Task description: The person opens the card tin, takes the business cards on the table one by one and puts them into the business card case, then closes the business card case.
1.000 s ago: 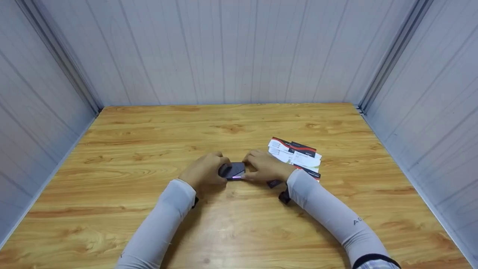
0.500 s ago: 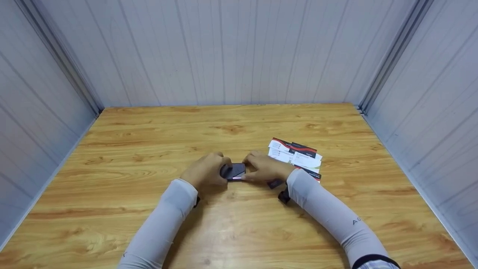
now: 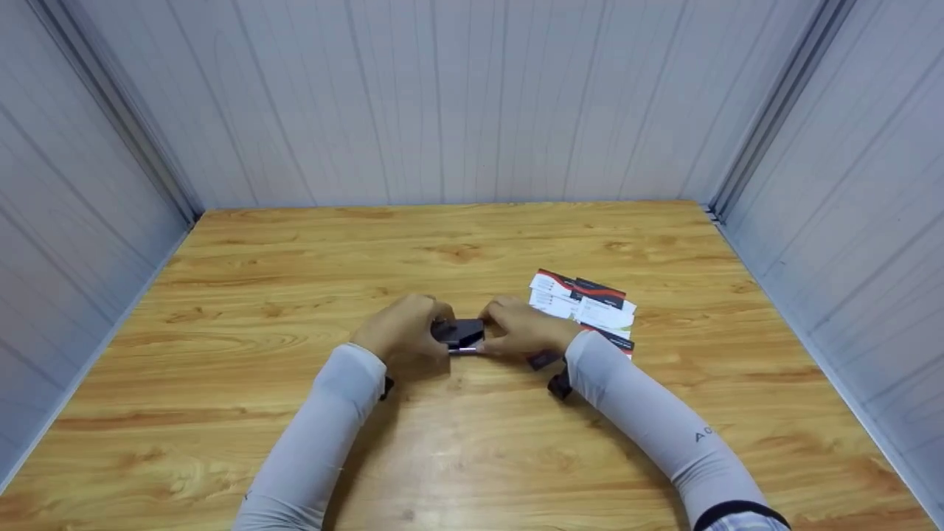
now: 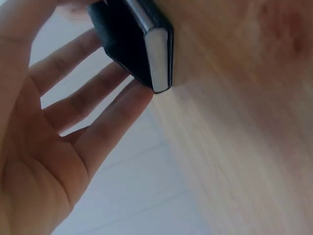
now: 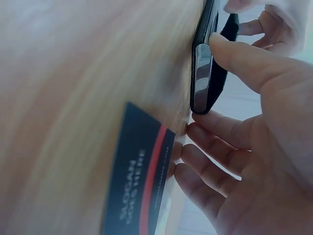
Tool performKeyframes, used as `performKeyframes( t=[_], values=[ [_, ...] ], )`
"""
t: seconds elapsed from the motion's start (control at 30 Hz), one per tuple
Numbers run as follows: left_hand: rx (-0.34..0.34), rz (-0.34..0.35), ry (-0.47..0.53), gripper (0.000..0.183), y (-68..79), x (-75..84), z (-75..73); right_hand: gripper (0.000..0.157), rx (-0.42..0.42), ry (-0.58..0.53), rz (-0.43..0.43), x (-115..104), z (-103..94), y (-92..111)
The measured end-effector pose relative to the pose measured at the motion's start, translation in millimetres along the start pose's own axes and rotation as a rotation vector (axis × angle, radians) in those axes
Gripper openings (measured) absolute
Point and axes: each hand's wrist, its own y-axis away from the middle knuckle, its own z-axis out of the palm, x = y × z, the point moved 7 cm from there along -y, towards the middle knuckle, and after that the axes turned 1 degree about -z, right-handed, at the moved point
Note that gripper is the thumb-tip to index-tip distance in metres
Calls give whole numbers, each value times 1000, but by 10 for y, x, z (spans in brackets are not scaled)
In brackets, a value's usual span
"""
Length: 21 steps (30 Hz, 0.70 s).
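Note:
A small black card case (image 3: 464, 330) with silvery metal edges lies on the table between both hands, its black flap tilted up from the body. My left hand (image 3: 402, 328) grips the case's left side; in the left wrist view its fingers (image 4: 115, 125) reach along the raised flap. From the right, my right hand (image 3: 525, 327) holds the case, thumb on the near edge and fingers at the far one. The right wrist view shows the metal end of the case (image 5: 201, 81) under that thumb. The inside of the case is mostly hidden.
Several business cards (image 3: 605, 316), white, black and red, lie overlapping beyond the right forearm. A dark card (image 3: 543, 361) with a red stripe sits under the right wrist. Pale panel walls (image 3: 472, 103) stand behind and beside the wooden table (image 3: 457, 251).
The case's flap, flat before, has tilted up, and the left hand has risen slightly with it. The right hand has stayed on the case's right end.

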Motion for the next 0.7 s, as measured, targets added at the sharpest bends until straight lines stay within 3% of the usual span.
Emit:
performKeyframes(
  t=[0.17,0.43,0.7],
  values=[
    [-25,5,90,22,-10,-67,-37,58,1,0,14,3,-7,5],
    [-19,43,151,15,3,-122,-85,56,16,-20,18,7,-5,17],
    [9,79,335,17,26,-283,-102,62,27,-27,60,21,8,25]
  ],
)
